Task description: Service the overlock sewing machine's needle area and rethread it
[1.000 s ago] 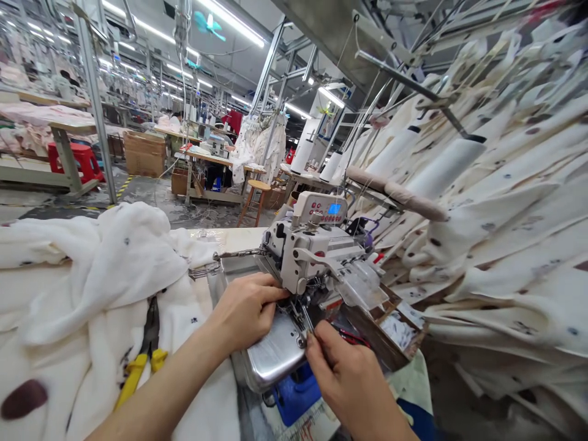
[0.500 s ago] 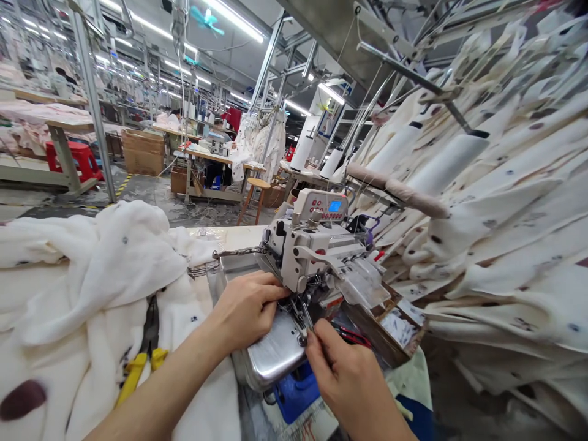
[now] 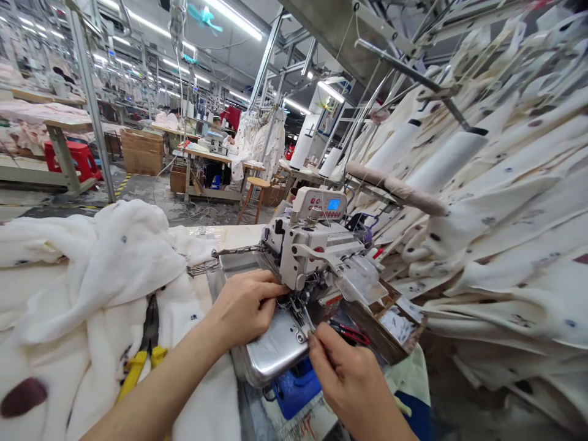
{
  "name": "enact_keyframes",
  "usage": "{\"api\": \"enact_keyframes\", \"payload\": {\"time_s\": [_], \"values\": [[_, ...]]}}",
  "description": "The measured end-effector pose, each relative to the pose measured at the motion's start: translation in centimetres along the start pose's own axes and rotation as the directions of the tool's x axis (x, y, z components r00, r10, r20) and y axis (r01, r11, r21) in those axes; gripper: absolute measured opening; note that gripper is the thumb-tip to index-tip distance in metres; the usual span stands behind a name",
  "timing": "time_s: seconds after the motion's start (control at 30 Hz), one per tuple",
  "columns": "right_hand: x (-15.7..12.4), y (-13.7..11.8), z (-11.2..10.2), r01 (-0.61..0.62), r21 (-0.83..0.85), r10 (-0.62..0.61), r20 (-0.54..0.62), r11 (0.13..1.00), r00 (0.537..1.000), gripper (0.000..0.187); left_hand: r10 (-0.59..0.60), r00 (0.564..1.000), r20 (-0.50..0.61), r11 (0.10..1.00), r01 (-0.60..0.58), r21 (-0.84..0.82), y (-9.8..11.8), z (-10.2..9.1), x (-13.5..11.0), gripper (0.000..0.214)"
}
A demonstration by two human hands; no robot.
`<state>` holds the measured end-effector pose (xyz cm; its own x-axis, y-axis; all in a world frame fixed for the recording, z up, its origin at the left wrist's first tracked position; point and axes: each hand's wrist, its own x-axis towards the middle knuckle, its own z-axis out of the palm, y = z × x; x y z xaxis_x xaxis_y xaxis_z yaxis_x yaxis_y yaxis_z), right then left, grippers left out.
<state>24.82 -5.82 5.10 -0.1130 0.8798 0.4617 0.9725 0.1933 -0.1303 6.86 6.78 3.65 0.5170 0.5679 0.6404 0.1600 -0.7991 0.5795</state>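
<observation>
Sewing machine (image 3: 316, 239) tops the workshop table (image 3: 245, 233), right hand (image 3: 351, 370) pinching metal (image 3: 308, 322), left hand (image 3: 248, 306) curled, hold unclear.

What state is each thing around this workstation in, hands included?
Left hand: fingertips at the sewing machine.
Right hand: thumb and forefinger pinched together.
Control screen: lit.
Pliers: lying on the white fabric.
White fabric: crumpled.
Small box: open, white bits inside.
Ceiling light: on.

Between the left hand (image 3: 248, 306) and right hand (image 3: 351, 373), the front of the metal plate (image 3: 275, 355) is offering a way in. The sewing machine (image 3: 316, 242) is blocking the way ahead, heaped white fabric (image 3: 98, 282) is crowding the left, and an open box (image 3: 383, 343) and hanging garments (image 3: 505, 263) are bounding the right.
</observation>
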Motion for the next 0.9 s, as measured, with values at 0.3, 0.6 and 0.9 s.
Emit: {"api": "enact_keyframes", "payload": {"time_s": [0.3,0.6,0.9], "values": [[0.4,-0.5,0.2,0.002,-0.167,-0.011,-0.051,0.986,0.999,0.030,-0.013,1.000,0.001,1.000,0.013,-0.003,-0.1,-0.1,0.1,0.045],[0.3,-0.9,0.1,0.022,-0.256,-0.048,-0.099,0.966,0.994,0.034,-0.015,1.000,0.007,1.000,0.015,-0.011,0.0,-0.1,0.1,0.045],[0.4,-1.1,0.1,-0.021,-0.262,0.014,-0.027,0.965,1.000,0.027,-0.011,1.000,0.019,1.000,0.011,-0.006,0.1,-0.1,0.2,0.045]]}}
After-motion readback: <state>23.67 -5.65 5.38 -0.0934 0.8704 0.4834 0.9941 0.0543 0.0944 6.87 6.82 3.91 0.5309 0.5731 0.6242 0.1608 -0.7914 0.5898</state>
